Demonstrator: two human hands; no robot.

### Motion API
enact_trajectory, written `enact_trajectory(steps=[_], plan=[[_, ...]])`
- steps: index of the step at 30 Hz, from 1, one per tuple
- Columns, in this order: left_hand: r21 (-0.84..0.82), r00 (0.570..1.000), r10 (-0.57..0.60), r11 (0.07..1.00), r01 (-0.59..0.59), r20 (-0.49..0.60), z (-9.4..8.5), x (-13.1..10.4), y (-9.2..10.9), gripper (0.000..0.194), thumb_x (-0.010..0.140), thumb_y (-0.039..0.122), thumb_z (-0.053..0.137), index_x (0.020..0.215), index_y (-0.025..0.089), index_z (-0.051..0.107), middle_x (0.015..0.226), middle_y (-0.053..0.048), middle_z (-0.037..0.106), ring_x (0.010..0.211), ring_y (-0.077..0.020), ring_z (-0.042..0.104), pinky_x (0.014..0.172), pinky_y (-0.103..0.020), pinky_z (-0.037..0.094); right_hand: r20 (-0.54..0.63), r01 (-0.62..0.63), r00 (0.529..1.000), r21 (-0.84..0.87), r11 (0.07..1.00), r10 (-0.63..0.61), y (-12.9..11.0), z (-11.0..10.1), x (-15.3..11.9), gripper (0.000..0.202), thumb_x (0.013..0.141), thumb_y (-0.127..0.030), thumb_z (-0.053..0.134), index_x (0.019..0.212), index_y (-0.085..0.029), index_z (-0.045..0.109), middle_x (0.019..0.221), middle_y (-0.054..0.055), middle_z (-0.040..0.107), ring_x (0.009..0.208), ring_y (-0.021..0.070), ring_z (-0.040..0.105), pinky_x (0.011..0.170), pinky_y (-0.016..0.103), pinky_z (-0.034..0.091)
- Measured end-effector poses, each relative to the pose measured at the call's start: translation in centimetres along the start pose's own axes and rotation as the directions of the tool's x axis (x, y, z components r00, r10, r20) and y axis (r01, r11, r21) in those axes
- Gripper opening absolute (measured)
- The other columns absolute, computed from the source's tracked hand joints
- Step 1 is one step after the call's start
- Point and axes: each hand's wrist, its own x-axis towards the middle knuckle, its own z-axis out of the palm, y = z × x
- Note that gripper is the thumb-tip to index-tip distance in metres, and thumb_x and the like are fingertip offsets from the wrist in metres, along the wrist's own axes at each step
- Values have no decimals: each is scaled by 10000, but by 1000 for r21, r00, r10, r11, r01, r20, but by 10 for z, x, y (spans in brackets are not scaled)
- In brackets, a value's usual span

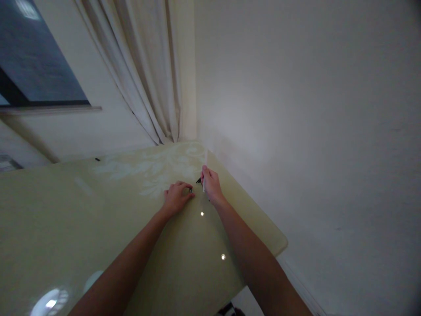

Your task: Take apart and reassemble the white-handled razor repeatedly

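Mid-frame, our left hand (177,196) pinched a dark piece (190,190); our right hand (212,182) gripped a pale strip (204,188) (the two apart, unjoined).

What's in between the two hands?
In the head view: a small black piece beside the right hand, a tiny dark piece pinched by the left hand, and green tabletop between those pieces. I can't tell whether the black piece is held.

A pale stick (206,157) was partly hidden in the right hand (212,184); a dark piece (190,190) at the left hand (176,197) was too small to identify.
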Motion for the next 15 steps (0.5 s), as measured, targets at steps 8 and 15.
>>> enact_trajectory(steps=[8,15], plan=[[-137,965,93,982,-130,-245,-58,-85,-21,378,840,475,769,1133,239,727,1010,-49,724,828,-218,617,783,-335,513,381,-189,898,-119,975,221,-11,27,-38,334,992,-434,589,806,-171,674,552,-71,401,507,101,367,512,233,279],[-63,870,81,990,-128,-486,-75,-152,-38,423,838,558,787,1125,256,715,941,-28,685,778,-203,596,734,-328,509,668,-335,686,-64,940,290,-28,64,-102,329,920,-466,714,842,-149,758,536,-77,383,526,93,328,525,243,246]])
